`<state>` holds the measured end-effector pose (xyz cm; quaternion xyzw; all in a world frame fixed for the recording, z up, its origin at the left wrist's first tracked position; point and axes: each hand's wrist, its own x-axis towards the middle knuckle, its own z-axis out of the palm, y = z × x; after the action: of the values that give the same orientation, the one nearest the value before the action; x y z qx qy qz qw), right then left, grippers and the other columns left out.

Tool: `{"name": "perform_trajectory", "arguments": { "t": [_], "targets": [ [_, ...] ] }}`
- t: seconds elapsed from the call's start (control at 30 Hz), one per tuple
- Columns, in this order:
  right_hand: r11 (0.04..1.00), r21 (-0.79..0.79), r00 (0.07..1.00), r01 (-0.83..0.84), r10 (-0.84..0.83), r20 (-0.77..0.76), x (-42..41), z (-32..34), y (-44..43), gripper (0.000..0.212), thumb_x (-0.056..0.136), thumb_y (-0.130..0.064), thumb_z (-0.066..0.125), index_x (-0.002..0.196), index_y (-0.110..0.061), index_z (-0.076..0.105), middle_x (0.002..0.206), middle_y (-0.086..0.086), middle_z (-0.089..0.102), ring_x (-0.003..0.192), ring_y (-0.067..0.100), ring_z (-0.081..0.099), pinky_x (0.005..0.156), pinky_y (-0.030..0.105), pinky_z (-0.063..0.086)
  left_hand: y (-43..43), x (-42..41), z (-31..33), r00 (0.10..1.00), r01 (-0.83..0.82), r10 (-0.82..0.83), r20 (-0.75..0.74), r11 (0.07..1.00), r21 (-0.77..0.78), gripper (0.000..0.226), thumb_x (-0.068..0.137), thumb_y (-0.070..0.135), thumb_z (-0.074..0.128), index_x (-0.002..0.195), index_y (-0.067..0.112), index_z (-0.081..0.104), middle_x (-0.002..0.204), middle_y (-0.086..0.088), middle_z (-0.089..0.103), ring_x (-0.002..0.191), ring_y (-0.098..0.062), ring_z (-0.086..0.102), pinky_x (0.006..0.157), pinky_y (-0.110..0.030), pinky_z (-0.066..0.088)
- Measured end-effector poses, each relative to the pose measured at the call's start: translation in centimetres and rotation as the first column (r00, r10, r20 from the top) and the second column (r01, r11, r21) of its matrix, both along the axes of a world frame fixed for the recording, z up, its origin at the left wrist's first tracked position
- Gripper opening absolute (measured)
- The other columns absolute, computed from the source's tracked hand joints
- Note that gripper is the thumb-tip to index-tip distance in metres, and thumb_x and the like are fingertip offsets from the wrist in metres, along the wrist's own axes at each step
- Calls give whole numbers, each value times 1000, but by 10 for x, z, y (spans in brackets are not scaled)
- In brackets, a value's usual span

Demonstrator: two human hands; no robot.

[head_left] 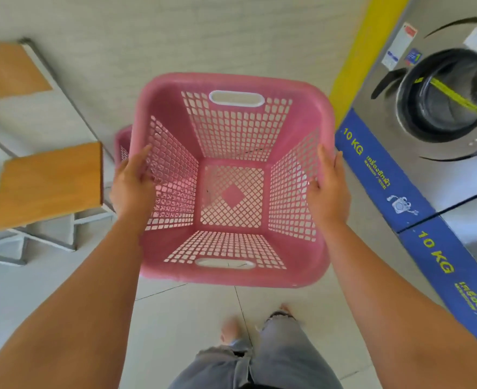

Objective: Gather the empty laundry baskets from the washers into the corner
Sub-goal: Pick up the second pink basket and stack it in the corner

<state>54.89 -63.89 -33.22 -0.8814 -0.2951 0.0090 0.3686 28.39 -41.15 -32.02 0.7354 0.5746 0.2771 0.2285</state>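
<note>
I hold an empty pink laundry basket (231, 113) in front of me, above the floor, its open top facing me. My left hand (132, 183) grips its left rim and my right hand (327, 189) grips its right rim. The mesh walls and bottom show nothing inside. Behind its left side, a corner of a second pink basket (123, 144) peeks out, mostly hidden.
Steel washers (442, 108) with blue "10 KG" bands (377, 169) line the right side, with a yellow strip beyond. A metal-framed bench with wooden seats (49, 183) stands at the left. Pale tiled floor (175, 318) lies below, with my legs in jeans.
</note>
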Motion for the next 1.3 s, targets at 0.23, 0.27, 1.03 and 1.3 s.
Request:
{"name": "perform_trajectory", "arguments": {
  "t": [0.23,0.27,1.03,1.3],
  "targets": [
    [991,62,989,-121,115,91,-18,28,113,78,87,-4,50,148,-46,25,162,-2,17,122,20,49,71,22,37,62,-49,23,975,-198,186,123,976,94,58,87,15,46,132,50,51,123,-1,60,104,-31,60,74,-33,40],
    [987,78,985,-142,133,108,-20,30,130,78,88,-4,51,148,-45,25,162,0,17,121,17,47,69,16,32,71,-55,25,966,-231,215,141,967,104,57,87,15,46,132,49,52,124,-1,60,105,-31,60,75,-34,42],
    [917,-136,926,-376,369,-75,16,-82,494,74,92,-8,51,148,-46,21,161,-1,18,113,29,60,66,25,40,380,-50,-75,928,-373,367,-65,921,-112,58,88,17,46,130,58,45,124,7,59,102,-27,62,80,-38,47],
    [891,-263,928,-369,340,-153,31,-143,534,73,94,-10,51,151,-42,19,161,3,18,103,35,64,66,26,44,430,-36,-138,944,-325,294,-149,903,-281,56,89,15,47,129,55,46,126,6,53,98,-29,62,80,-38,47]
  ]
}}
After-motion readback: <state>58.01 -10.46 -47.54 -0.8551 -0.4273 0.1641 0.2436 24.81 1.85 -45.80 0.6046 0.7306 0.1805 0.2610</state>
